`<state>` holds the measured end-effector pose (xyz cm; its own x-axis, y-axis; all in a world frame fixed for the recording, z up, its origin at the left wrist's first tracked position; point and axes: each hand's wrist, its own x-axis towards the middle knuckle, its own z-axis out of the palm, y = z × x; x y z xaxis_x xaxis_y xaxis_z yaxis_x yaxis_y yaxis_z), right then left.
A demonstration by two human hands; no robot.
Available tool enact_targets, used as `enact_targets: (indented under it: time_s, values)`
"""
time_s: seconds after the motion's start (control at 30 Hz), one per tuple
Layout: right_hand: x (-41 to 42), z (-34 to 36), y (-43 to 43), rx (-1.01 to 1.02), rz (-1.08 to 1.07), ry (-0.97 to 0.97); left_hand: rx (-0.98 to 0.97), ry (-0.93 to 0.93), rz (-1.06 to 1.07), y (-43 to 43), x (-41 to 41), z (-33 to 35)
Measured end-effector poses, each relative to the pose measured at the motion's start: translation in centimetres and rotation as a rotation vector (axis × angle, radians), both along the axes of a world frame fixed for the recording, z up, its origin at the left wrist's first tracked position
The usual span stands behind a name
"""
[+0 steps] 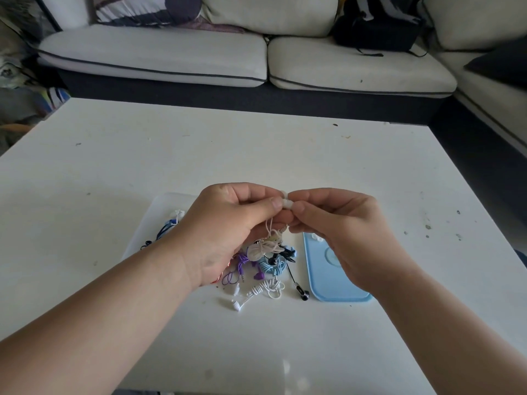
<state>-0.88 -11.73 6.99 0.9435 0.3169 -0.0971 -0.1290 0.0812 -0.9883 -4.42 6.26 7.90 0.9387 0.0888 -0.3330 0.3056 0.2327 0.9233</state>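
My left hand (231, 223) and my right hand (342, 232) meet above the table, both pinching a small white earbud piece (286, 202) between thumbs and fingers. Its thin white cord (269, 238) hangs down into a bundle below my fingers. Under my hands lies a heap of tangled earphones: a purple one (242, 262), a light blue coiled one (271, 267), a white one (263, 289) and a black one (299, 290). Part of the heap is hidden by my left hand.
A light blue lid (328, 275) lies flat to the right of the heap, partly under my right hand. A clear shallow container (159, 220) sits at the left under my left wrist. The white table (256, 149) stands before a white sofa (199, 58) with a black bag (376, 29).
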Motion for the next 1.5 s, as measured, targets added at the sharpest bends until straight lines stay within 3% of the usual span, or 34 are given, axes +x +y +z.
enact_targets:
  time_s: [0.2, 0.33, 0.47, 0.7, 0.93, 1.1, 1.37, 1.5]
  values:
    - [0.0, 0.1, 0.1, 0.053, 0.034, 0.074, 0.009, -0.029, -0.013, 0.1, -0.2, 0.1]
    - [-0.3, 0.3, 0.4, 0.112, 0.075, 0.208, 0.303, -0.144, 0.008, 0.0, -0.3, -0.1]
    - [-0.2, 0.2, 0.6, 0.119, 0.053, 0.230, 0.322, -0.147, 0.018, 0.3, -0.3, -0.1]
    - [-0.2, 0.0, 3.3, -0.008, -0.011, 0.216, 0.368, -0.130, 0.119, 3.1, -1.0, 0.3]
    - [-1.1, -1.5, 8.9, -0.195, 0.049, 0.203, 0.732, -0.044, 0.209, 10.5, -0.8, -2.3]
    - [-0.7, -2.7, 11.4, -0.259, 0.047, 0.208, 0.927, -0.024, 0.141, 12.1, 0.9, -4.7]
    - [-0.1, -3.1, 11.7, -0.321, 0.022, 0.217, 1.232, 0.079, -0.201, 11.3, 2.8, -6.0]
    - [0.2, -2.8, 9.9, -0.348, -0.009, 0.215, 1.302, -0.026, -0.182, 10.6, 2.0, -4.7]
